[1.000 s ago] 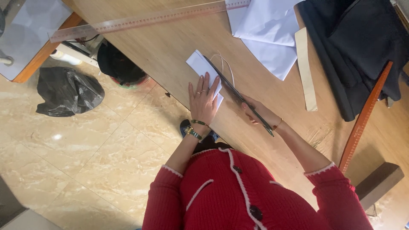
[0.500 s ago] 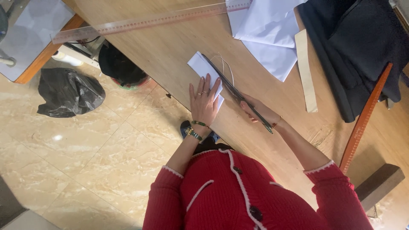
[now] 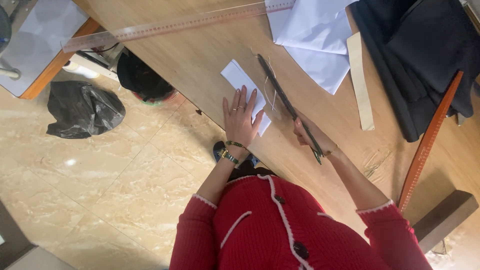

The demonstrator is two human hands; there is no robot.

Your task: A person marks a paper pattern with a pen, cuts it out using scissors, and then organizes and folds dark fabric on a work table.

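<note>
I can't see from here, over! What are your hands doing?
Left hand flat on the white paper piece. Right hand grips a long dark tool, lying beside the paper. Loose threads under the tool.

Two hands: left, right. One small white paper under left hand. One dark rod in right hand. One clear ruler. One orange ruler. One cream strip. One white sheet pile. One dark cloth. One black bag. One bin.
</note>
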